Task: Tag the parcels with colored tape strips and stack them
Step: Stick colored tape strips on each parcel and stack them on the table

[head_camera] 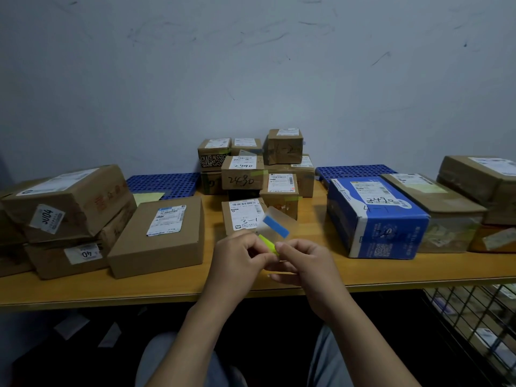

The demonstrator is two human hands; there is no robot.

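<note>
Left zone: a stack of brown parcels [64, 202] sits at the left end of the wooden table [83, 289]. Just beside it lies a flat brown parcel [159, 236], label facing up. Behind that parcel, a blue perforated tray [164, 185] rests against the wall.

Centre zone: a pile of small parcels [243, 174] stands at the back of the table. The small parcel marked 3-1 [243, 216] lies in front of the pile, directly behind the hands.

Working position: both hands are held above the front edge of the table.
- The left hand [237, 255] has its fingers curled and grips the lower part of a clear backing sheet [275, 216].
- The sheet stands up above both hands and carries a blue tape strip [276, 226]. The strip's long axis runs diagonally from upper left to lower right.
- A yellow-green tape strip [268, 243] lies below the blue one, roughly parallel to it, on the same diagonal. Its lower right end points into the right hand.
- The right hand [304, 261] has its fingers curled, with thumb and forefinger pinching that end. The fingertip contact is partly hidden.

Right zone: a blue-and-white box [374, 219] lies beside more brown parcels [446, 208]. A wire basket [474, 317] stands below the table edge.
</note>
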